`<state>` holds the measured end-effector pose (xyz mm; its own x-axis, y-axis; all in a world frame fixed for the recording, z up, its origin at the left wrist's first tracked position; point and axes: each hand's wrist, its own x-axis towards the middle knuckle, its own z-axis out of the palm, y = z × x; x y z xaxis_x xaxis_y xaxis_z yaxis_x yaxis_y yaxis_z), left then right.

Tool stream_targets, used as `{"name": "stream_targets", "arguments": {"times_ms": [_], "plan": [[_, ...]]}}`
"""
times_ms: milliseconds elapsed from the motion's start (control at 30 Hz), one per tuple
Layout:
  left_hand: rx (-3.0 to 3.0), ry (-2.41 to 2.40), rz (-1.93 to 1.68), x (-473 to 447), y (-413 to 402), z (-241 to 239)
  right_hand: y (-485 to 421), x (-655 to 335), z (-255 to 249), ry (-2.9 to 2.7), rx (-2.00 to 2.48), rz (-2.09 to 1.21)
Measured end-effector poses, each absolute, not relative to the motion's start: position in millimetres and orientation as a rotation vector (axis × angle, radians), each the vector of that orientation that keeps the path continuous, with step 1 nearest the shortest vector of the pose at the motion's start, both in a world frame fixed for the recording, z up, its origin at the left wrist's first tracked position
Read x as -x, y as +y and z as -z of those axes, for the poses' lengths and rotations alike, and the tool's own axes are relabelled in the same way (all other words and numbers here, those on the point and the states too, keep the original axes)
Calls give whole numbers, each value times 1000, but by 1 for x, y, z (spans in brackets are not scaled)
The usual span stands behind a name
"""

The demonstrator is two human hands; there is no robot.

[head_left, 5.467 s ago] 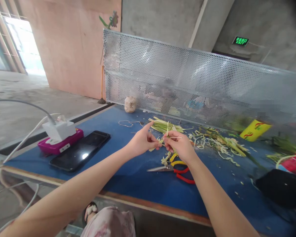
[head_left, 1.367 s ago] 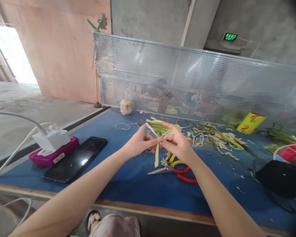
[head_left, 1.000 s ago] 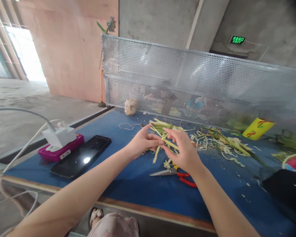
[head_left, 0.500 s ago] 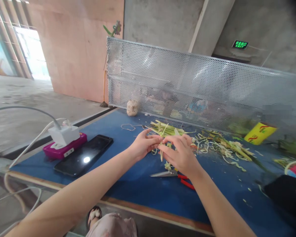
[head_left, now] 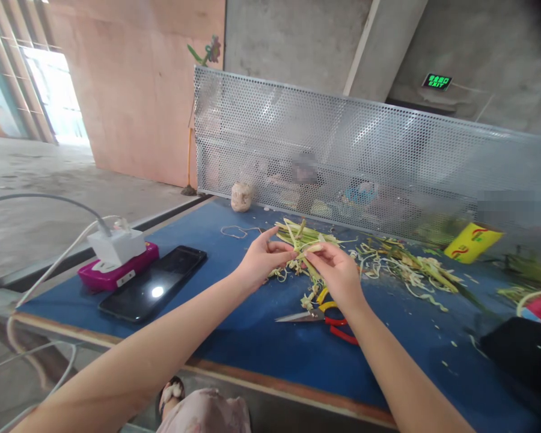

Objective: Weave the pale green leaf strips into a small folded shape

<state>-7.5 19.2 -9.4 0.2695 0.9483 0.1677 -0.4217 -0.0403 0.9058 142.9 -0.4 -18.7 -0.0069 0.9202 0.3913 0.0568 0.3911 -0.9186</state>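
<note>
My left hand (head_left: pixel 260 261) and my right hand (head_left: pixel 338 273) meet above the blue table (head_left: pixel 234 337), both pinching a pale green leaf strip (head_left: pixel 307 249). The fingers of each hand are closed on the strip. Just behind my hands lies a bundle of green strips (head_left: pixel 304 234). Below my right hand rest scissors with red and yellow handles (head_left: pixel 318 313), blades pointing left.
A black phone (head_left: pixel 155 288), a pink box (head_left: pixel 117 270) and a white charger (head_left: pixel 116 243) sit at the left. Leaf trimmings (head_left: pixel 406 264) spread to the right, near a yellow packet (head_left: pixel 473 242). A perforated metal screen (head_left: pixel 369 162) stands at the table's back; a black object (head_left: pixel 518 355) lies at the right.
My hands stayed together over the same spot and turned the strip. The piece that hung down between them 0.5 s ago now lies nearly level between my fingers.
</note>
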Motion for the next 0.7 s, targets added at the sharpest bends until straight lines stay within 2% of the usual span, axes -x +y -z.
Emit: {"name": "stream_targets", "arguments": {"times_ms": [167,267,500,700], "plan": [[-1141,627,-1253,7,19,10,3,-143,23,-1172,842,-1290],[-1166,638,-1220,7,17,9,2,-142,23,-1142,836,-1369],[-1226,656,-1216,7,17,12,2,-139,23,-1183,966,-1182],[-1254,803,-1273,8,22,14,1,-135,28,-1397,1085,-796]]}}
